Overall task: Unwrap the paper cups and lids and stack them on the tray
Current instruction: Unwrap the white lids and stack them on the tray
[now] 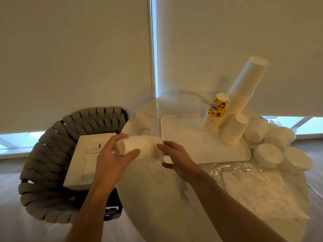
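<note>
The left hand point(113, 154) gripped a white cup stack point(138, 145) sideways above the tabletop's point(157, 206) left edge; the right hand point(174, 158) pinched its clear wrap point(157, 165). Near the tabletop's far edge, the tray point(183, 145) held 3 unwrapped stacks point(243, 91).

One head-worn wide-angle view, looking forward and down.

The camera sat above the person's forearms, close to the left hand point(113, 158) and right hand point(176, 159) at lower centre. It faced a round marble table point(157, 198) with a tray point(183, 137), a woven chair point(49, 154) at left, and window blinds point(70, 58) filling the upper half. Straight edges bowed toward the borders.
</note>
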Available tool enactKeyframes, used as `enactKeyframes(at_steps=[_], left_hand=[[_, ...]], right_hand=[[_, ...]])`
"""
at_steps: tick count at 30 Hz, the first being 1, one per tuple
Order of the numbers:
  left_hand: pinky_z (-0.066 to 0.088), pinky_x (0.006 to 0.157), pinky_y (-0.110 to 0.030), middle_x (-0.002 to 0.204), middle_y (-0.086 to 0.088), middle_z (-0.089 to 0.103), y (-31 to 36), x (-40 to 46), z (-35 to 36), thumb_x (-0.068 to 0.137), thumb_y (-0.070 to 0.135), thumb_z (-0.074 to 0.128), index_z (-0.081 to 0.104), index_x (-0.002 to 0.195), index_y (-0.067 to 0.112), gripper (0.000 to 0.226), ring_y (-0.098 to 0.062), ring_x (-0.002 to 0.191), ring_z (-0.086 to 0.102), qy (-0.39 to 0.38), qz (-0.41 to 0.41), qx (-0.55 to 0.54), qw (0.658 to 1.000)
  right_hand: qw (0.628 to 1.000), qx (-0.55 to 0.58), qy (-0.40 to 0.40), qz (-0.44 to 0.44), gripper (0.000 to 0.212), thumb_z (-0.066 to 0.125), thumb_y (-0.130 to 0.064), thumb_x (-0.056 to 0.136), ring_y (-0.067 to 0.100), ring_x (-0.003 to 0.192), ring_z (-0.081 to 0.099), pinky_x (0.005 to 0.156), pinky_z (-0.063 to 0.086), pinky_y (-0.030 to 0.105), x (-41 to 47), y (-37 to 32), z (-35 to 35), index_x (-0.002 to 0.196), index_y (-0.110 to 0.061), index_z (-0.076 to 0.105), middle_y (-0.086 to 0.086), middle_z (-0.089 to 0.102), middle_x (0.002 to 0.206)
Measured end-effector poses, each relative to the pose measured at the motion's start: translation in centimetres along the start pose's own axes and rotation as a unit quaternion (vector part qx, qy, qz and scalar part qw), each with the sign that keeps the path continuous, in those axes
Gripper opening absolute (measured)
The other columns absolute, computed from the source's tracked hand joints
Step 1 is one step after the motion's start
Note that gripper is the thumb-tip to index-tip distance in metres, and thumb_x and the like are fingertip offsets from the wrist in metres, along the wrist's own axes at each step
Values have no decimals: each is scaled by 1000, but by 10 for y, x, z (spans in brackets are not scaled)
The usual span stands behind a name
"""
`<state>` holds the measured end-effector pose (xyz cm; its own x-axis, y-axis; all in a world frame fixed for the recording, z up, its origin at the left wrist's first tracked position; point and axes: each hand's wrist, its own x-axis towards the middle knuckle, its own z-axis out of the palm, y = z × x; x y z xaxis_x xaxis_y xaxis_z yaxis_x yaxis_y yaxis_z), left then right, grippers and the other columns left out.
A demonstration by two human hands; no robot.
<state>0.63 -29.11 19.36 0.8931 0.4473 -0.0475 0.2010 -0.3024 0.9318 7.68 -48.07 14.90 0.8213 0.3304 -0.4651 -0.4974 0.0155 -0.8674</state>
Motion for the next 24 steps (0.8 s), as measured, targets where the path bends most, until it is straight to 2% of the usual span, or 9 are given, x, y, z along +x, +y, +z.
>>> enactKeyframes(at_steps=[6,9,11,13,15,17,19,21,24], left_hand=[[58,70,-32,111,25,54,15,-22,24,70,19,87,57,101,44,51,-11,99,60,-47,3,-71,996],[60,71,-33,113,22,55,21,-28,35,72,24,86,50,106,37,51,-14,95,61,-109,-8,-53,993],[58,74,-36,107,25,60,27,-30,38,69,41,87,49,102,34,51,-15,92,64,-184,-28,-82,979],[54,70,-31,94,21,64,35,-28,38,65,53,80,50,94,28,49,-15,85,63,-257,-32,-100,961],[52,67,-22,89,17,65,45,-26,41,64,53,78,49,89,27,46,-7,78,64,-306,-5,-54,950],[57,74,-27,105,16,66,55,-24,51,59,49,87,48,96,32,56,-6,88,68,-333,7,4,943],[59,81,-30,122,16,59,65,-23,65,55,47,91,40,110,45,75,-7,100,67,-344,16,50,938],[58,82,-28,120,15,59,74,-26,79,59,38,92,29,122,57,91,-6,97,67,-347,51,69,934],[57,76,-24,115,16,57,79,-32,97,65,30,91,19,136,63,107,-6,93,64,-338,120,95,929]], right_hand=[[994,61,-71,-58,42,76,-28,81,35,107,67,90,52,51,-17,-27,-24,119,-10,70,13,72,112],[992,-10,-98,-84,42,82,-20,76,35,101,68,84,54,49,-26,-41,-41,115,-7,70,14,72,109],[987,-70,-108,-100,42,83,-18,74,34,101,69,81,56,46,-34,-51,-54,112,-9,71,14,72,106],[978,-122,-121,-117,35,83,-13,77,26,96,69,80,57,41,-43,-62,-64,110,-11,71,7,72,99],[966,-179,-133,-132,30,81,-8,80,21,91,68,78,56,41,-53,-72,-75,108,-13,71,3,71,93],[951,-224,-158,-144,32,82,-8,80,26,91,67,79,57,43,-62,-81,-83,109,-13,71,8,70,96],[937,-251,-186,-157,33,82,-6,81,19,88,67,75,58,34,-71,-88,-87,110,-15,70,3,70,95],[928,-267,-199,-167,39,81,-1,80,11,89,67,75,57,27,-78,-92,-91,113,-18,68,-5,71,96],[916,-306,-192,-173,50,82,-4,80,15,100,66,83,59,34,-82,-96,-101,123,-19,64,-3,69,107]])
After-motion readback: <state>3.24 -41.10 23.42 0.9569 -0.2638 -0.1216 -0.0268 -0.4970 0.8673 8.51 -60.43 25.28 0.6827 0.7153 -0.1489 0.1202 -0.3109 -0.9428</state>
